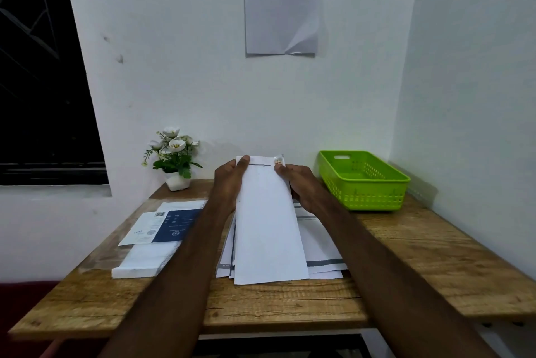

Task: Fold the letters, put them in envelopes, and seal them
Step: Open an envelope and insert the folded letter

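Our fingers were clamped on the far end of the envelope: the left hand curled round its left edge with the thumb pressed over the top corner, the right hand pinching the right corner, where a small strip, perhaps the peel-off backing of the flap, showed at the thumb, though the view was too blurred there to be sure.

Working from nine o'clock across, the table carried a stack of white envelopes with a blue and white printed sheet lying on it, and a potted flower stood behind at about eleven o'clock. At the centre, the long white envelope lay lengthwise away from us on a loose pile of letters, its far end lifted in our hands at twelve o'clock. At two o'clock sat a green basket, well apart from the pile.

We judged the envelope light, thin and floppy, easy to crease and apt to slide on the slick sheets beneath. The best hold was at the two far corners beside the flap line, thumbs on top, so the flap could be pressed down flat along its whole width. We took sealing to be the step in hand.
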